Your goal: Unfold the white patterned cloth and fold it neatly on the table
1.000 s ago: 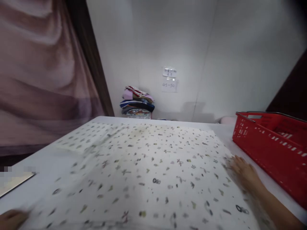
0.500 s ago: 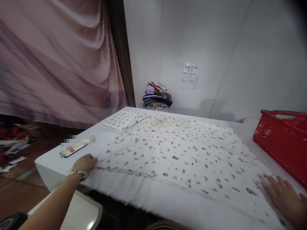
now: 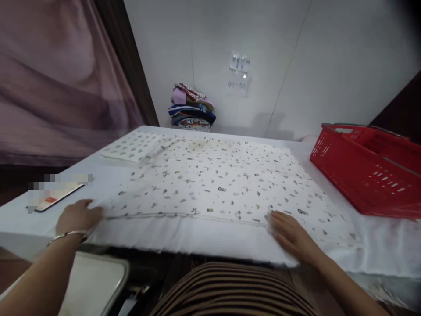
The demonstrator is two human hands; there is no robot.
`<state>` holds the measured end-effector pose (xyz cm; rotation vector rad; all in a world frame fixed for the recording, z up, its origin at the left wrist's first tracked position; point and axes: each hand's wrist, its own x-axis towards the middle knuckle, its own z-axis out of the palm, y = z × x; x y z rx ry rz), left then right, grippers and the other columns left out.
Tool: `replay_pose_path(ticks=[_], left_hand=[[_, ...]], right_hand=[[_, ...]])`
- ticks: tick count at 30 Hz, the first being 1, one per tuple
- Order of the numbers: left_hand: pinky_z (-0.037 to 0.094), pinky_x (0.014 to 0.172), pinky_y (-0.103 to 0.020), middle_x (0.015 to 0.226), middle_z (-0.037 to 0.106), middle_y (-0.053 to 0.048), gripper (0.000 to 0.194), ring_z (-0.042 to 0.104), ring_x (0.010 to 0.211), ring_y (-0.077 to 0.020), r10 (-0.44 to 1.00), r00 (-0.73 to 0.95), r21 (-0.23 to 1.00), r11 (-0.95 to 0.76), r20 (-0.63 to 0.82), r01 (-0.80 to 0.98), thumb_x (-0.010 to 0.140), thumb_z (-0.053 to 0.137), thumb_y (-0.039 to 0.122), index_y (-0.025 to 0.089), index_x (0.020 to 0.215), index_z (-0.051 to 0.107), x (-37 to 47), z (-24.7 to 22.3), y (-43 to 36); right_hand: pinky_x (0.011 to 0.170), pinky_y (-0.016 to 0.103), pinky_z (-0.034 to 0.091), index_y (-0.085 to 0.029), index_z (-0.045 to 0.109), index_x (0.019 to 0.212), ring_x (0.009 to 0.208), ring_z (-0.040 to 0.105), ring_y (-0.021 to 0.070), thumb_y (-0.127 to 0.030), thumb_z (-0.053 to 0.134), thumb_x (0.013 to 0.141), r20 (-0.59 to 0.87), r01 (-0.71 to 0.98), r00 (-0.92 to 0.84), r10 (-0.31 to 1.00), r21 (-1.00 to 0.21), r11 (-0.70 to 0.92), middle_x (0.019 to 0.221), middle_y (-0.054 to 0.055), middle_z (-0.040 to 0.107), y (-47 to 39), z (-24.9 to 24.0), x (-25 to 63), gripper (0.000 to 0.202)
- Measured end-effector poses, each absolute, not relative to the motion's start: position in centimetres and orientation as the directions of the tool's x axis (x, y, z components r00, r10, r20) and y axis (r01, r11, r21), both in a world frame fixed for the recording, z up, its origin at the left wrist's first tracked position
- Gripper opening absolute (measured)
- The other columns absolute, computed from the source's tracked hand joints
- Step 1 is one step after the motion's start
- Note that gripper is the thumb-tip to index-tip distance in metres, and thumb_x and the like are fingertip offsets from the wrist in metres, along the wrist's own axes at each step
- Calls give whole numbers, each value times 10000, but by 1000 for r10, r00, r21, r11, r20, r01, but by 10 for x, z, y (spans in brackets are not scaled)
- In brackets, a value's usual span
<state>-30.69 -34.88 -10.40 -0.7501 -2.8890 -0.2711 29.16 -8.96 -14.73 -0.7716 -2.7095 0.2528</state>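
Observation:
A white cloth (image 3: 210, 184) printed with small grey and brown motifs lies spread over the table. At its near left corner is my left hand (image 3: 78, 216), a bracelet on the wrist, its fingers closed on the cloth's edge. My right hand (image 3: 292, 235) rests on the near edge right of the middle, fingers stretched out and pressed flat. A folded cloth (image 3: 130, 147) with larger dots sits at the far left, against the spread one.
A phone (image 3: 62, 193), partly pixelated, lies at the table's left. To the right stands a red plastic basket (image 3: 355, 175). Folded fabrics (image 3: 192, 107) are stacked by the wall behind the table (image 3: 108, 177). Below the near left edge is a pale stool (image 3: 94, 281).
My right hand has moved left from the cloth's right side to its near edge. My left hand stays at the near left corner. The view has turned right and tipped down.

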Motion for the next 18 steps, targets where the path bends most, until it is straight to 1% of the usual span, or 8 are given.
replay_pose_path(ticks=[1, 3, 5, 6, 8, 10, 13, 18], left_hand=[[405, 667, -276, 841, 638, -60, 424, 537, 774, -206, 478, -853, 71, 863, 208, 501, 697, 468, 359, 110, 1014, 602, -293, -102, -343], [410, 792, -323, 1016, 605, -92, 391, 527, 912, -216, 629, -706, 39, 737, 326, 675, 791, 419, 350, 111, 1052, 585, -256, -100, -326], [394, 863, -307, 1000, 612, -77, 324, 529, 939, -184, 826, -447, 110, 437, 344, 893, 858, 382, 322, 124, 989, 603, -211, -105, -305], [398, 859, -292, 948, 624, -63, 280, 536, 912, -171, 874, -325, 158, 286, 361, 945, 860, 404, 313, 145, 914, 620, -188, -109, -294], [400, 853, -286, 962, 629, -49, 234, 532, 917, -158, 941, -57, 203, -13, 332, 979, 877, 426, 289, 178, 904, 631, -145, -118, -274], [396, 864, -316, 996, 624, -48, 221, 520, 941, -165, 942, 105, 210, -178, 320, 961, 892, 427, 271, 196, 947, 628, -112, -125, -256], [410, 836, -333, 1010, 606, -61, 226, 511, 938, -176, 935, 213, 207, -277, 285, 938, 899, 426, 265, 191, 1015, 606, -84, -131, -236], [422, 770, -316, 961, 589, -60, 229, 496, 877, -176, 937, 272, 144, -307, 220, 941, 906, 411, 256, 175, 1018, 595, -77, -133, -221]], right_hand=[[1021, 442, 365, -254, 544, 1224, 1227, 425, 233, -381, 462, 879, 263, 440, -826, 499, -255, 861, 1297, 68, 517, -98, -147, 280, 377], [983, 444, 392, -246, 569, 1179, 1175, 462, 229, -327, 456, 889, 283, 380, -848, 448, -265, 886, 1251, 81, 545, -107, -146, 259, 322], [941, 430, 413, -223, 580, 1147, 1120, 485, 225, -289, 441, 895, 291, 333, -867, 405, -266, 904, 1209, 95, 558, -110, -145, 238, 295], [919, 420, 421, -209, 582, 1138, 1091, 493, 223, -276, 433, 897, 291, 318, -874, 389, -263, 911, 1186, 103, 563, -110, -144, 228, 291], [873, 396, 431, -184, 589, 1115, 1027, 506, 219, -256, 416, 899, 284, 298, -887, 364, -250, 921, 1128, 111, 576, -108, -141, 209, 286], [832, 376, 432, -176, 599, 1092, 967, 509, 215, -243, 403, 900, 269, 293, -897, 350, -229, 928, 1073, 107, 587, -106, -140, 193, 283], [792, 343, 420, -188, 610, 1070, 920, 496, 204, -227, 378, 911, 238, 297, -910, 340, -198, 934, 1023, 90, 593, -106, -138, 181, 284], [768, 331, 397, -171, 600, 1065, 882, 470, 202, -212, 395, 905, 194, 304, -922, 334, -170, 937, 1008, 92, 580, -108, -138, 178, 262]])
